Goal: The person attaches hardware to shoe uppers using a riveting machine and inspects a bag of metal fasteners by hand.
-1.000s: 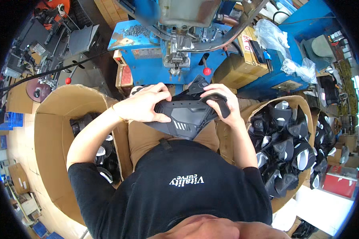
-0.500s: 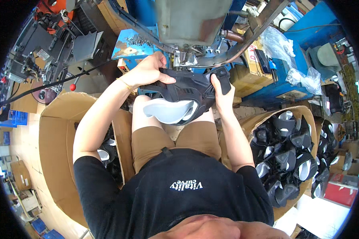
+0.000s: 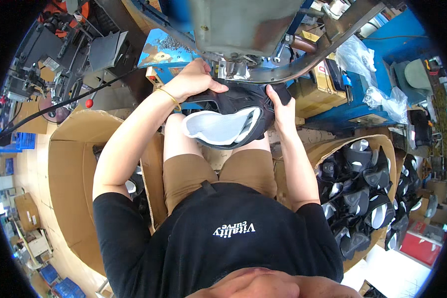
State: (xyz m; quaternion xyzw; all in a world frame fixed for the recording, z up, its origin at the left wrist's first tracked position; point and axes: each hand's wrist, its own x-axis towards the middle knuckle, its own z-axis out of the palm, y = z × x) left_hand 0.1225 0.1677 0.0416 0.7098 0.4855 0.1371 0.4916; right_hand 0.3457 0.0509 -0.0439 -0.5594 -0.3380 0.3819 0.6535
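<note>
Between both hands I hold a black padded piece with straps and a pale grey-white lining point(image 3: 218, 126); its exact kind I cannot tell. It hangs just above my knees, its lining toward me, its far edge close under the metal head of a blue machine point(image 3: 236, 69). My left hand point(image 3: 196, 80) is closed on the piece's upper left edge, thumb on top and fingers partly hidden. With its thumb pressed on top, my right hand point(image 3: 283, 108) grips the upper right end; its other fingers are behind the piece.
Similar black pieces point(image 3: 357, 196) fill a cardboard box at my right. Another cardboard box point(image 3: 72, 188) stands at my left, with black pieces partly visible. Small metal parts point(image 3: 176, 44) lie on a blue plate. A curved metal bar point(image 3: 303, 62) arches around the machine head.
Both hands have brought the black piece slightly farther in under the machine head. Its lining has tilted up and shows more. My right hand has shifted a little to the right.
</note>
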